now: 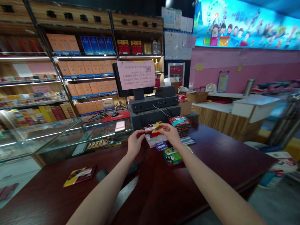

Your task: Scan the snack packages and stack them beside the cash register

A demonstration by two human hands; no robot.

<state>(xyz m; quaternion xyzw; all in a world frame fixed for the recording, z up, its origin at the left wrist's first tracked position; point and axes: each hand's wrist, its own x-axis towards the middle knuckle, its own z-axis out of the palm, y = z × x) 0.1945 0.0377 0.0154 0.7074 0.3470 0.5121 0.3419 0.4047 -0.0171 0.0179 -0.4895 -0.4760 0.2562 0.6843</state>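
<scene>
Between my two hands is a flat red and yellow packet (pixel 153 128), above a white box (pixel 152 141). My left hand (pixel 136 143) pinches its left end, and the fingers of my right hand (pixel 172 135) are closed on its right end. Close by my right hand stands a stack of red packets (pixel 180 125). A small purple pack (pixel 161 146) and some green packets (pixel 172 155) lie in front of the white box. Another flat yellow and dark red packet (pixel 79 175) rests by itself on the left of the table.
The dark wooden table (pixel 211 162) carries a handheld scanner (pixel 131 168), partly hidden by my left forearm. Behind my hands stands a till (pixel 153 104) with a pink sign (pixel 136 75). A glass display counter (pixel 58 134) borders the left side, with stocked shelves beyond.
</scene>
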